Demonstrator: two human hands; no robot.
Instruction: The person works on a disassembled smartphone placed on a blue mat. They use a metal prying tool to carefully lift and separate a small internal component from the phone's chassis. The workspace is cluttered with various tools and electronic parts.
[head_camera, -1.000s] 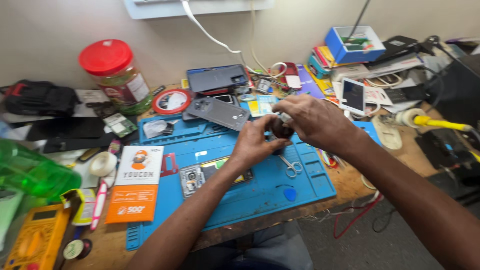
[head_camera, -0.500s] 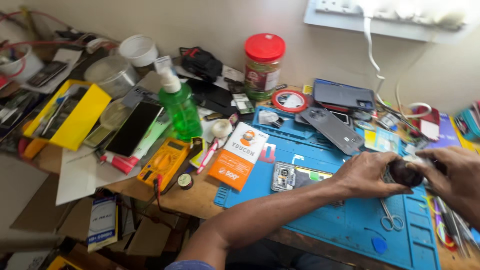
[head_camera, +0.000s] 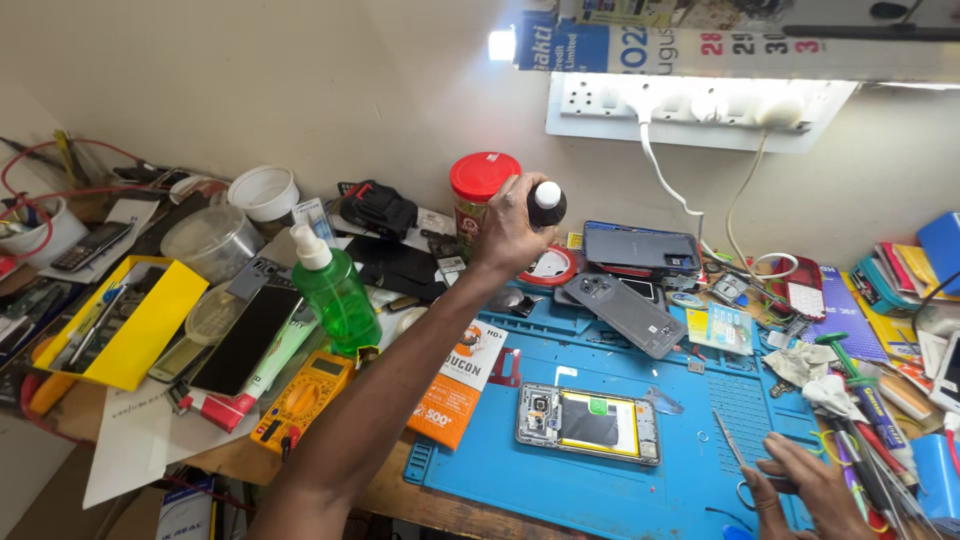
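Note:
My left hand (head_camera: 505, 235) is raised over the back of the bench and grips a small dark bottle (head_camera: 546, 203) with a white cap, just in front of a red-lidded jar (head_camera: 478, 178). My right hand (head_camera: 800, 490) lies low at the bottom right on the blue work mat (head_camera: 690, 480). Its fingers are spread, next to thin metal tweezers (head_camera: 728, 450). An opened phone (head_camera: 588, 423) with a yellow-edged battery lies face down on the mat between my arms.
A green spray bottle (head_camera: 335, 295), yellow multimeter (head_camera: 300, 400), orange-and-white box (head_camera: 458, 385) and yellow tray (head_camera: 150, 330) crowd the left. Grey phone back covers (head_camera: 625, 315) lie behind the mat. Tools and cables pile at the right edge. A power strip (head_camera: 690, 110) hangs on the wall.
Both hands were together on the small bottle. Now my left hand alone has lifted it up toward the red-lidded jar, and my right hand has dropped to the mat.

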